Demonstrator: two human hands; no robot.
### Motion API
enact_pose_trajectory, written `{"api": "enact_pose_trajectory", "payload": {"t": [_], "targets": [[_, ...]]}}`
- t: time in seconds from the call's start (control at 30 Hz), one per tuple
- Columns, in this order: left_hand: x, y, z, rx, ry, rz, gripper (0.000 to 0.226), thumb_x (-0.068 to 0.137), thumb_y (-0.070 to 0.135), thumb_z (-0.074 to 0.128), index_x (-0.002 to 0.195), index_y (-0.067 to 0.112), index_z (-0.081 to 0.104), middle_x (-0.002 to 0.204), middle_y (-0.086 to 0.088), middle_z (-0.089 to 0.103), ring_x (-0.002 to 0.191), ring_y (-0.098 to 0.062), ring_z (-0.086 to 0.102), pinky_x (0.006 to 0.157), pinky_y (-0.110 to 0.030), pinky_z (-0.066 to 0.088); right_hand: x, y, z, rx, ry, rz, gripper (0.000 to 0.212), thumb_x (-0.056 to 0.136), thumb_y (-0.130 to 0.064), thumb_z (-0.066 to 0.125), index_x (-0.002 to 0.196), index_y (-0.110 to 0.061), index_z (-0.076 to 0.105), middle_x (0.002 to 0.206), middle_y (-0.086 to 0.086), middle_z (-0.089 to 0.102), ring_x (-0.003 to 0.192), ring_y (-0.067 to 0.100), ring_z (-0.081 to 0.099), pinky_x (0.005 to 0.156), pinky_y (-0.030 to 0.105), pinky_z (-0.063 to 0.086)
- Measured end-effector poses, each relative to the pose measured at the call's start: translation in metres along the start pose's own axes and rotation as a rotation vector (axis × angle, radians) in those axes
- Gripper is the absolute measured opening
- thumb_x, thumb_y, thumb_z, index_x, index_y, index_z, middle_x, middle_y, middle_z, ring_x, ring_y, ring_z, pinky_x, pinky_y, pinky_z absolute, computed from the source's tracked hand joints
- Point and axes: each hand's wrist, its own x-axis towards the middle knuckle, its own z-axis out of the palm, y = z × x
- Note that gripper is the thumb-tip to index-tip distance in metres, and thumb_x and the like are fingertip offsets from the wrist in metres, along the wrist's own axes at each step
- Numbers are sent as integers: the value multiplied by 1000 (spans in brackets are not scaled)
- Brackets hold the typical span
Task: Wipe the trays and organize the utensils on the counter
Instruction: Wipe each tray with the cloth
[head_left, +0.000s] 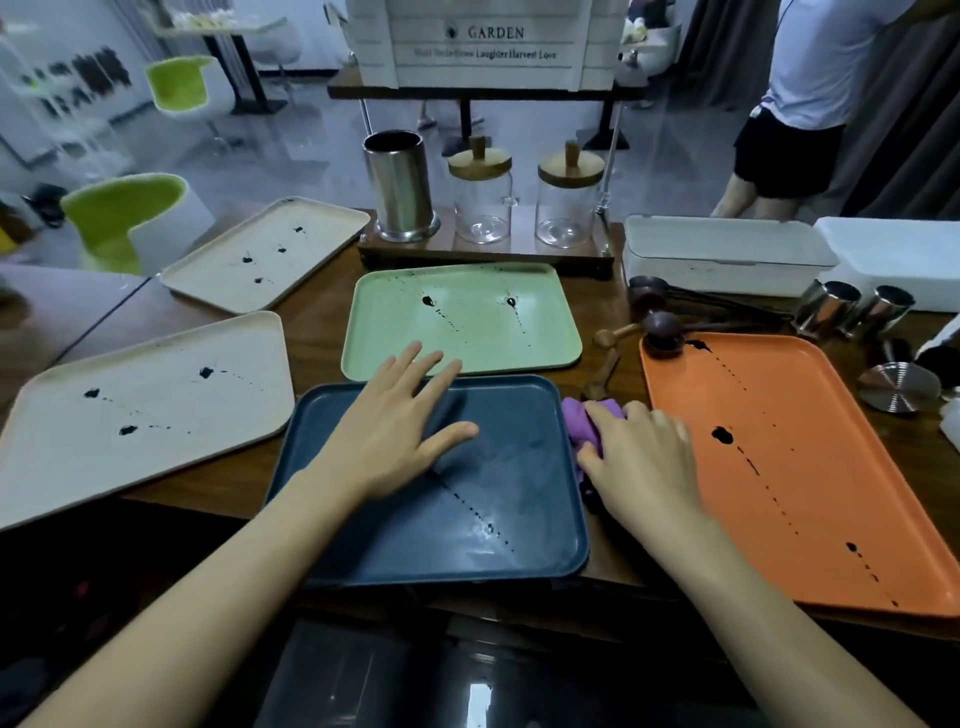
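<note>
Left hand (395, 431) is flat, fingers straight and spread, palm down on the far-left part of the blue tray (519, 551), holding nothing. Right hand (644, 457) has its fingers curled over a bunched purple cloth (584, 426). The cloth sits at the blue tray's right rim, in the gap between that tray and the orange tray (810, 467). Blue tray is front centre on the wooden counter (311, 332), with a dotted dark drip line running toward its near-right corner. Green tray (467, 332) is just behind it, rims nearly touching, with two dark blobs and trailing drips. Orange tray is to the right at an angle, with several dark blobs along a long dotted line. Near beige tray (156, 415) is to the left and overhangs the counter edge, with three blobs on it. Far beige tray (260, 254) is behind that one, with four small spots. Dark wooden scoops (660, 322) are piled at the orange tray's far-left corner, one resting on its rim. Two steel cups (852, 312) lie tipped over behind the orange tray, and a steel disc (898, 387) sits just off its right edge. At the back of the counter, a wooden rack (488, 254) carries a steel cylinder (400, 187) and two glass jars (480, 192) with wooden lids. A white bin (722, 254) sits to the right of the rack. Another person (810, 78) stands beyond the counter, top right.
</note>
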Motion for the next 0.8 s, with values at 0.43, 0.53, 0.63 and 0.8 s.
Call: {"api": "enact_pose_trajectory", "payload": {"t": [0.43,0.53,0.63,0.8], "targets": [[17,-142,-43,-31,65,-173,98,87,82,26,160,17,30,164,-7,32,156,-27,14,125,-42,13,117,-131,-65,381,75,-312,41,93,-32,54,133,-40,53,105,4,59,104,33,55,74,36,36],[24,-214,-61,-62,84,-254,98,89,79,39,159,11,29,163,-10,33,152,-23,17,123,-36,14,157,-205,-59,416,88,-389,37,92,-29,52,128,-37,55,104,3,59,100,31,56,74,37,40],[26,-297,-69,-84,59,-338,95,91,71,50,161,11,24,165,-8,28,154,-26,18,124,-43,22,199,-274,-53,412,92,-427,24,90,-26,50,111,-31,58,94,3,55,91,31,56,66,37,39],[33,-405,-74,-123,42,-420,93,93,58,62,162,13,19,167,-7,23,154,-20,19,121,-40,24,266,-366,-28,423,43,-451,30,92,-22,46,116,-35,60,97,3,53,88,28,53,75,39,45]]}}
